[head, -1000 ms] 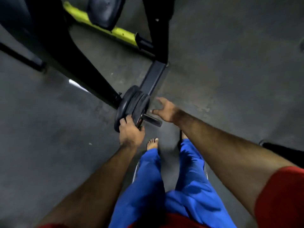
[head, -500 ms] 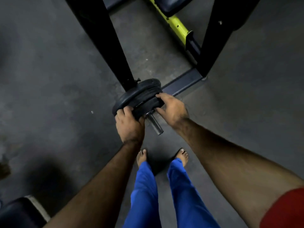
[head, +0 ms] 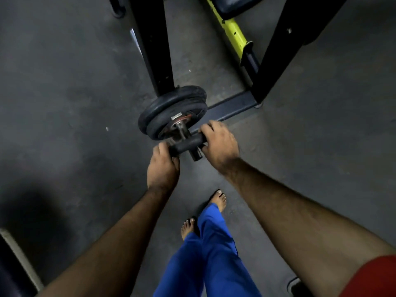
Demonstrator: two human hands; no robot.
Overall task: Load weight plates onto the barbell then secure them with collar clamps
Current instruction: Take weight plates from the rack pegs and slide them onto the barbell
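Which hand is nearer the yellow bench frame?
Right. The right hand grips the small plate on the side toward the yellow bench frame; the left hand grips the opposite side, farther away.

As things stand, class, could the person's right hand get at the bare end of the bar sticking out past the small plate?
Probably yes: the bar end pokes out uncovered just beside the right hand, though both hands are busy gripping the small plate.

The scene is dim, with weak light falling from above. The grey floor (head: 64, 86) carries a soft dark shadow at lower left. Black frame posts (head: 154, 46) lose detail in murk. Wide-angle bending stretches the edges, and fine detail is soft and slightly smeared.
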